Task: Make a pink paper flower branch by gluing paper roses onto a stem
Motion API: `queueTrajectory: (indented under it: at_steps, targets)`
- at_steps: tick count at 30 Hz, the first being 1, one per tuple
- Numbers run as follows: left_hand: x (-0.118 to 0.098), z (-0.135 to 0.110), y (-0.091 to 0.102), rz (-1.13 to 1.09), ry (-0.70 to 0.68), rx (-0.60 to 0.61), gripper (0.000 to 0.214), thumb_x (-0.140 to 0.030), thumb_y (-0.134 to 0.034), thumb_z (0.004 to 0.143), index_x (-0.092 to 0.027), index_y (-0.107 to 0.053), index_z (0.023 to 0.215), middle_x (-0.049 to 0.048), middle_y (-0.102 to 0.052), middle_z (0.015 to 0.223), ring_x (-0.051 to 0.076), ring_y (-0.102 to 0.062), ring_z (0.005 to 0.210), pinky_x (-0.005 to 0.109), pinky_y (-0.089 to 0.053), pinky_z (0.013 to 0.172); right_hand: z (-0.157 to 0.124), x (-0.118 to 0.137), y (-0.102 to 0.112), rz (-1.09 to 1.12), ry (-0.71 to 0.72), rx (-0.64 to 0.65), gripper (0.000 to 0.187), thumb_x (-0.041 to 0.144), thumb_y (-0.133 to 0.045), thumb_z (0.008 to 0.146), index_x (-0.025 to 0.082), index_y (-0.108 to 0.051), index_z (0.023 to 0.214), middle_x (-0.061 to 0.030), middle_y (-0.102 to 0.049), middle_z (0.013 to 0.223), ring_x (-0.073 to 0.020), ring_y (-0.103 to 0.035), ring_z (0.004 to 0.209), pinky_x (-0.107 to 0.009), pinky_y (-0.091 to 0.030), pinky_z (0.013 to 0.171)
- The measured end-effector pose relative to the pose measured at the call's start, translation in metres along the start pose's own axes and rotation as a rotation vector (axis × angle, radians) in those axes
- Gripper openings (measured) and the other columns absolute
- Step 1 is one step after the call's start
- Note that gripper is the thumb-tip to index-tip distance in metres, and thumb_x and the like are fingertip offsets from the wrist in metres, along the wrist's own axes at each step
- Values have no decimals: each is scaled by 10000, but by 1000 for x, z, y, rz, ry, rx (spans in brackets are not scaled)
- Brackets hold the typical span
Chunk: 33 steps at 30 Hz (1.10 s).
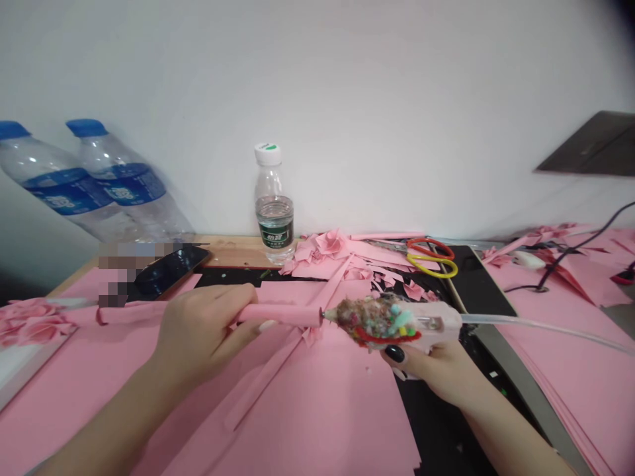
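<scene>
My left hand [206, 330] is closed round a rolled pink paper tube [282, 314], held level above the sheets. Its left part runs toward a cluster of folded pink paper flowers [34, 320]; whether the two are joined is hard to tell. In my right hand [434, 370] is a hot glue gun [387, 320], crusted with brown residue and coloured bits, its clear cord leading off right. The gun's nozzle meets the open right end of the tube. Beneath both hands lie large pink paper sheets [337, 410], with another thin paper roll [268, 383] on them.
A small water bottle [275, 228] stands by the wall, and two large blue-capped bottles [126, 182] lean at left near a phone [171, 271]. Scissors with red and yellow handles [431, 258] lie among paper scraps. A stack of pink paper [580, 337] and a dark cable [570, 251] are at right.
</scene>
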<state>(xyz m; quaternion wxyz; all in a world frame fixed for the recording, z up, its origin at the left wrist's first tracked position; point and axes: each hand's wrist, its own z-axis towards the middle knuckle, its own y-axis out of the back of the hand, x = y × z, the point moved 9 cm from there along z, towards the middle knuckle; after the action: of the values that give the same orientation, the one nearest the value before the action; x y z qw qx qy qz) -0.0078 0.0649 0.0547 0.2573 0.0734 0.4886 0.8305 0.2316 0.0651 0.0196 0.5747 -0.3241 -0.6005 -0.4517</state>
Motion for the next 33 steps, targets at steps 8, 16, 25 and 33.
queueTrajectory:
  at_steps: [8, 16, 25, 33]
  targets:
    - [1, -1, 1, 25, 8, 1, 529, -558, -276, 1005, -223, -501, 662, -9, -511, 546, 166, -486, 514, 313, -280, 522, 0, 13, 1, -45, 105, -15, 215, 425, -681, 868, 223, -703, 798, 27, -479, 557, -109, -371, 466, -241, -380, 456]
    - [2, -1, -1, 40, 11, 5, 518, -553, -292, 1003, -218, -513, 675, -7, -517, 559, 169, -485, 523, 311, -269, 527, -1, 15, 0, -69, 112, -9, 206, 413, -686, 863, 217, -701, 803, 10, -537, 585, -136, -480, 509, -261, -478, 514]
    - [2, -2, -2, 32, -3, -19, 523, -561, -324, 996, -204, -512, 664, -14, -503, 546, 159, -470, 512, 298, -245, 526, 0, 20, -5, -101, 101, 48, 202, 388, -684, 871, 198, -744, 902, -61, -763, 868, -210, -709, 798, -288, -595, 743]
    - [1, -2, -6, 44, -20, 5, 518, -551, -331, 1003, -202, -517, 669, -8, -520, 558, 168, -487, 531, 301, -252, 535, -3, 15, -2, -119, 104, 34, 230, 416, -663, 891, 214, -754, 951, -66, -776, 925, -228, -728, 856, -308, -603, 778]
